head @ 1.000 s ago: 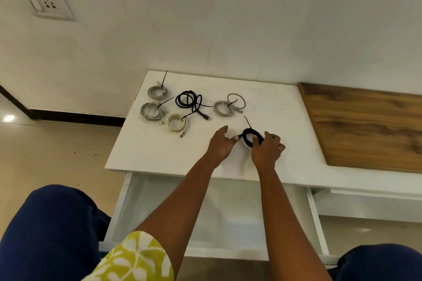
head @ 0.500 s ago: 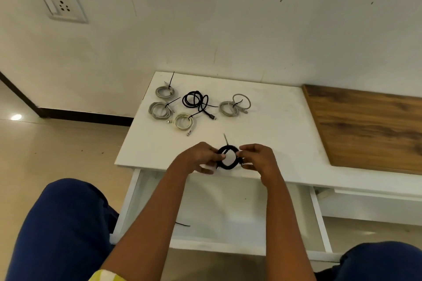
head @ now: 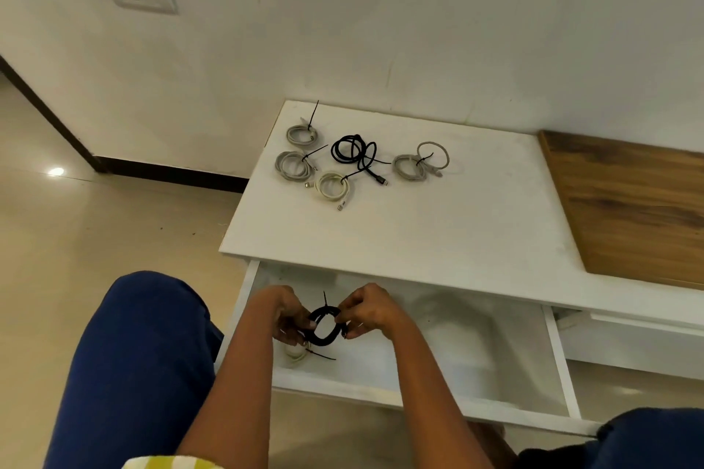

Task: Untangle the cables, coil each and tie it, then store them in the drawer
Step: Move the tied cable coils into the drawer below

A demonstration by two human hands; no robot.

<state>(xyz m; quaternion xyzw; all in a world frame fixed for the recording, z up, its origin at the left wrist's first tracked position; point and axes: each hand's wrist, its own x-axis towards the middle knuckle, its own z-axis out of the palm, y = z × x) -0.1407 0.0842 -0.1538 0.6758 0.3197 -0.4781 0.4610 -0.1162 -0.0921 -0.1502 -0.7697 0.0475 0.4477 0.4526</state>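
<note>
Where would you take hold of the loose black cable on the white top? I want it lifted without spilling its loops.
Judging by its pose, take the black cable at the crossing where its loops overlap, from above, since it lies flat. Its plug end trails toward the drawer; a grip there would only drag the loops open.

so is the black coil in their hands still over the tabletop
No, both hands hold the black coil over the open drawer, in front of the tabletop.

left hand (head: 286,316), right hand (head: 371,312), fingers pinched, forearms converging
</note>
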